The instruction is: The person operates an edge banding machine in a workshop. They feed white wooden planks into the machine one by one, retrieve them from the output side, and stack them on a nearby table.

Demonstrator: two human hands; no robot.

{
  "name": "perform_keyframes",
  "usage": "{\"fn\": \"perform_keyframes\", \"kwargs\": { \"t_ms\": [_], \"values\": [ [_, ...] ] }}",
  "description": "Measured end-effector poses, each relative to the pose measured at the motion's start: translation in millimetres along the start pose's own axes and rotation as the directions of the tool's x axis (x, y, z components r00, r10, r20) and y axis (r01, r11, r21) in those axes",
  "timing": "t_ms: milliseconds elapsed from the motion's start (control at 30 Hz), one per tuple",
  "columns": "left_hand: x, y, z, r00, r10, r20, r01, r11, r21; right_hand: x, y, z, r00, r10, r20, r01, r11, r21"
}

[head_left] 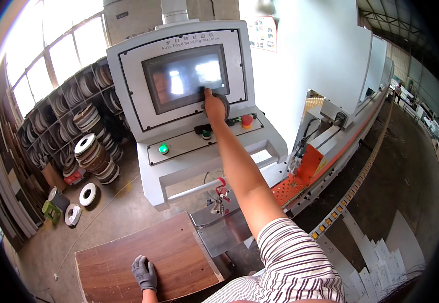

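Observation:
My right hand (214,107) is bare and reaches up to the touchscreen (186,76) of a grey control console (128,96). One finger stretches to the screen's lower right part and seems to touch it; the other fingers look curled. A dark rounded thing (225,105) shows beside this hand, and I cannot make out what it is. My left hand (144,272), in a grey glove, lies flat on a brown wood-grain panel (179,252), fingers stretched forward. Below the screen are a lit green button (164,148) and a red knob (247,120).
A long edge banding machine (325,151) runs back to the right, with an orange plate and a roller track (350,197). White panels (381,262) lie at the lower right. At left stand a rack (68,108) and stacked rolls (95,156). A person (397,93) stands far off.

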State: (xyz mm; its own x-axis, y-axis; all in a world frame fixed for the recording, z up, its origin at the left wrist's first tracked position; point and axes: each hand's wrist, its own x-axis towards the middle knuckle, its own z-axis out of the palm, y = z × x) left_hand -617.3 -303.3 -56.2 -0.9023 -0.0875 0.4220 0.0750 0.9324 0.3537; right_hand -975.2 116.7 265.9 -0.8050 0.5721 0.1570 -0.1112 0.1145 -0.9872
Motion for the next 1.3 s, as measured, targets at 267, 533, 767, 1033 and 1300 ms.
{"fn": "perform_keyframes", "kwargs": {
  "t_ms": [267, 533, 767, 1033, 1300],
  "values": [
    [-4, -1, -2, 1.0, -0.014, 0.018, 0.014, 1.0, 0.018, 4, 2, 5, 0.996, -0.061, -0.061, 0.05, 0.984, -0.169],
    [0, 0, -2, 1.0, -0.011, 0.015, 0.011, 1.0, 0.011, 6, 11, 8, 0.992, -0.119, -0.049, 0.107, 0.976, -0.19],
    [2, -7, 1, 1.0, 0.011, 0.013, -0.011, 1.0, 0.012, -8, 2, 9, 0.984, -0.17, 0.059, 0.18, 0.933, -0.311],
    [17, -6, -14, 0.994, 0.108, 0.021, -0.109, 0.994, 0.022, 8, 9, 3, 0.981, -0.192, 0.007, 0.178, 0.897, -0.404],
    [25, -3, -4, 0.999, 0.051, 0.004, -0.051, 0.999, -0.009, 10, 14, 37, 0.965, -0.263, -0.013, 0.247, 0.922, -0.299]
  ]
}}
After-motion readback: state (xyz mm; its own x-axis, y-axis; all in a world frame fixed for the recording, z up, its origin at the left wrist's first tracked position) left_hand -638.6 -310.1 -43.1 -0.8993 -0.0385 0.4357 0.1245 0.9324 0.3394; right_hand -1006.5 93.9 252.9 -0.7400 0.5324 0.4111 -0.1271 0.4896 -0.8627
